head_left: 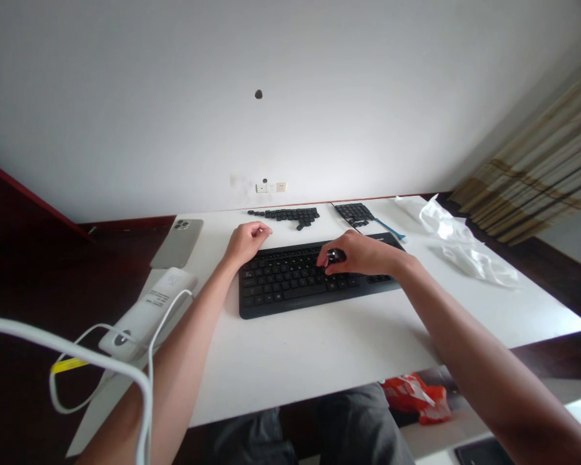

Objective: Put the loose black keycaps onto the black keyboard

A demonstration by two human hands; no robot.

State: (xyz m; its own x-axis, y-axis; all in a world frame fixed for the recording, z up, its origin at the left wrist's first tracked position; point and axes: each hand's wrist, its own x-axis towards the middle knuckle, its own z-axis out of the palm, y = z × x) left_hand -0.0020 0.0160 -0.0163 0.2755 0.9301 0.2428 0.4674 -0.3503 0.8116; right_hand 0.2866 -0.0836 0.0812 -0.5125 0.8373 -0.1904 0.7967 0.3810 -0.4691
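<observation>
A black keyboard (290,294) lies on the white table (290,349), its left part full of keys. My right hand (356,252) is over the keyboard's right half, thumb and fingers curled toward each other. A small dark, shiny thing shows between them, too small to name. My left hand (248,242) rests by the keyboard's upper left corner with its fingers bent in. Whether anything is in it is hidden. Behind the keyboard lie a row of loose black keycaps (293,215) and a second group of keycaps (354,212).
A thin blue tool (390,228) lies behind the keyboard's right end. Crumpled clear plastic bags (448,223) are on the right. To the left are a phone (179,244) and a long white device (150,310) with a white cable (111,361). A wall stands behind.
</observation>
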